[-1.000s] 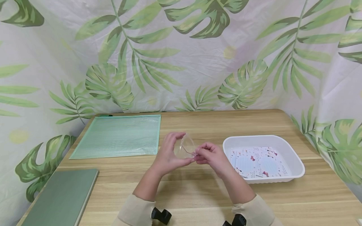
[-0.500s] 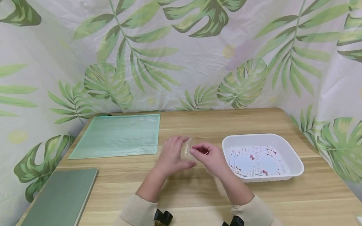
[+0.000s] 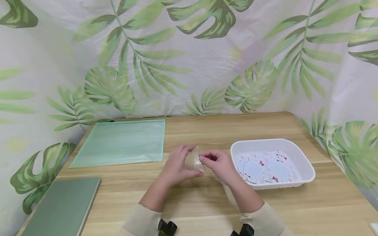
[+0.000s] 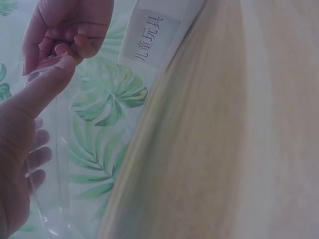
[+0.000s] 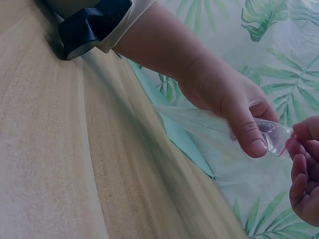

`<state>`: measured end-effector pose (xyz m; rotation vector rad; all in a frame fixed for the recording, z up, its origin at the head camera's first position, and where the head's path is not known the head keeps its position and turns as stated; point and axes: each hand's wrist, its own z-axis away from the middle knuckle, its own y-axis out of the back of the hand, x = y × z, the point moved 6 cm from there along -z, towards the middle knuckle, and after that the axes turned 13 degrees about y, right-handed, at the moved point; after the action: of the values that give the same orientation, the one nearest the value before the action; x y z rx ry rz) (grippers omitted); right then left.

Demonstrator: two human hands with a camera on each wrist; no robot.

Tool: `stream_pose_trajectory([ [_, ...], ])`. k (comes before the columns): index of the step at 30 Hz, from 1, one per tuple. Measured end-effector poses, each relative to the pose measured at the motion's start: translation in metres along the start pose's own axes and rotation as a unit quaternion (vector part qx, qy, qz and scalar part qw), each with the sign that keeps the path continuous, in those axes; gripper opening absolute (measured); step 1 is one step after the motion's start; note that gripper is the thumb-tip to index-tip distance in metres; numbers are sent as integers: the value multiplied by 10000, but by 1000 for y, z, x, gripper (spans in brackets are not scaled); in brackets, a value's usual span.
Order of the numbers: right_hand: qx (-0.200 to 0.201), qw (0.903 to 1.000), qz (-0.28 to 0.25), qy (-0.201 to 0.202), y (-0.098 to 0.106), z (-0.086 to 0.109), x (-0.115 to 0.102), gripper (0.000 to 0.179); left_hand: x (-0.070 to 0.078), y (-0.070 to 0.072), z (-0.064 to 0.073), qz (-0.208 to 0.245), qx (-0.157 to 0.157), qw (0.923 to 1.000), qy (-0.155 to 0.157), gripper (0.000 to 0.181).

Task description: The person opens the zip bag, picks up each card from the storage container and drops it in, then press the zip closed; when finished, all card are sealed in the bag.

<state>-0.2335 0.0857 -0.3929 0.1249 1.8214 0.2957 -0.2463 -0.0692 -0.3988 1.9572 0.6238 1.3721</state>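
Observation:
A clear plastic zip bag (image 3: 197, 159) hangs between both hands over the middle of the table. My left hand (image 3: 176, 166) holds it from the left, thumb on one side and fingers on the other, as the left wrist view also shows. With thumb and fingers, my right hand (image 3: 218, 164) pinches the bag's edge. A thin pink-red line marks that edge of the bag (image 5: 275, 137) in the right wrist view. The bag's body trails back past the left palm, partly hidden.
A white tray (image 3: 307, 167) with printed paper sheets (image 3: 267, 167) stands to the right; its side bears a label (image 4: 152, 37). At the back left lies a green mesh pouch (image 3: 121, 144), and a green book (image 3: 63, 205) lies front left.
The bag's mouth, spread wide one second ago, has narrowed and looks crumpled. The right hand's pinch has shifted slightly along the edge. The head view has moved a little.

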Motion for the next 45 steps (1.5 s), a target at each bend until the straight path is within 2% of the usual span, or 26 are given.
stream_pose_trajectory([
  [3,-142,9998,106,76,4,-2,-4,20,-7,4,2,63,73,9998,184,92],
  [6,-157,9993,316,128,21,-5,-6,23,-14,6,3,56,147,9993,347,90],
  [9,-97,9970,743,177,51,-9,-5,26,-18,5,4,147,217,9988,413,86],
  [12,-94,9903,1381,152,87,-13,2,29,-20,2,5,300,305,9983,392,82],
  [16,-369,9793,1947,-415,127,-15,26,35,-21,-2,6,332,426,9980,326,79],
  [20,-1013,9620,2348,-954,149,-13,51,38,-23,-3,7,210,519,9979,333,80],
  [25,-1767,9279,3109,-1052,158,-11,74,44,-24,-3,9,212,480,9981,326,81],
  [28,-1993,9131,3406,-1030,159,-8,83,50,-24,-4,10,216,437,9984,272,82],
  [31,-2045,9065,3560,-983,159,-6,86,51,-25,-5,10,222,381,9987,257,82],
  [35,-2004,9032,3678,-937,158,-6,86,47,-26,-8,10,250,323,9988,262,83],
  [40,-1891,9035,3690,-1085,162,-4,86,42,-27,-10,9,242,311,9990,203,83],
  [43,-1723,9106,3577,-1143,167,-3,85,36,-27,-11,9,234,291,9991,183,83],
  [45,-1608,9200,3413,-1060,171,-3,81,30,-27,-11,9,218,274,9992,181,83],
])
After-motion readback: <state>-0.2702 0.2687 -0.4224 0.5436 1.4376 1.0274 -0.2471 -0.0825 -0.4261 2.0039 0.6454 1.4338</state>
